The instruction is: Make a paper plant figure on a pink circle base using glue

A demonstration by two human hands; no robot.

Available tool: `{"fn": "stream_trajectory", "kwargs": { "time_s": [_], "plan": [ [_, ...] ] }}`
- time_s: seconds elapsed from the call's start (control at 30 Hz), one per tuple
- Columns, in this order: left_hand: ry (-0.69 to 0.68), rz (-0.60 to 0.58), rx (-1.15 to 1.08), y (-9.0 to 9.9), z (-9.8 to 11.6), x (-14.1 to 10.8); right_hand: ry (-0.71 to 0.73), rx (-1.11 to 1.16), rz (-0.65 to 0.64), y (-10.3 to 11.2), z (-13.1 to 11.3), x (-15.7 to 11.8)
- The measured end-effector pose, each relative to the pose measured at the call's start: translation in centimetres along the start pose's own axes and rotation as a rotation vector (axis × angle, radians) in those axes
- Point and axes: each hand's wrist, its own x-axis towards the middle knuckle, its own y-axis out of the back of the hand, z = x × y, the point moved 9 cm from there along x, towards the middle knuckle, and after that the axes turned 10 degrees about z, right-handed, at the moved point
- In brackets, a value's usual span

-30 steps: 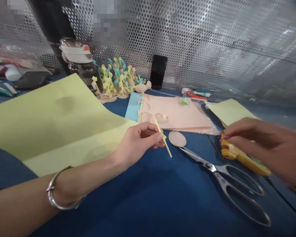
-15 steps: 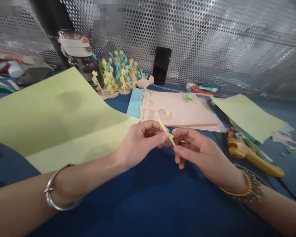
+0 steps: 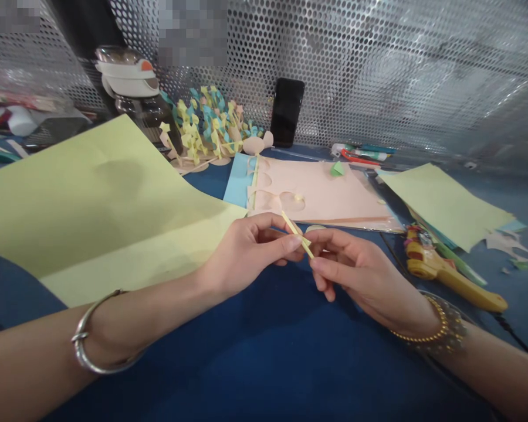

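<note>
"Spreading toward the left edge of the desk (image 3: 264, 363), the big yellow sheet (image 3: 114, 228); why there?"

"Perhaps for reach. The pink paper (image 3: 330, 199) lies nearer the far edge, likely out of the way."

"And the yellow corded tool (image 3: 462, 286)?"

"Toward the right edge, probably handy for picking up."

"What's held?"

"Midway between the desk's side edges, the left hand (image 3: 249, 252) pinches a thin yellow strip (image 3: 289, 223) partway along; the right hand (image 3: 361, 266) pinches its lower end, presumably because something so slender needs steadying."

Just beyond the right hand (image 3: 363, 264), 1 pale oval (image 3: 315, 227) is mostly hidden; left of that hand, the yellow sheet (image 3: 114, 205) is edge-cropped.
</note>
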Motion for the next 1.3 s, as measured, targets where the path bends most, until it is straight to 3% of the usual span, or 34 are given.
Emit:
{"fn": "stream_trajectory", "kwargs": {
  "time_s": [0.63,1.3],
  "plan": [
    [-0.034,0.052,0.052,0.32,0.45,0.0,-0.018,0.036,0.045,0.38,0.1,-0.09],
    [-0.052,0.023,0.087,0.19,0.44,0.04,-0.011,0.053,0.023,0.15,-0.11,-0.08]
  ]
}}
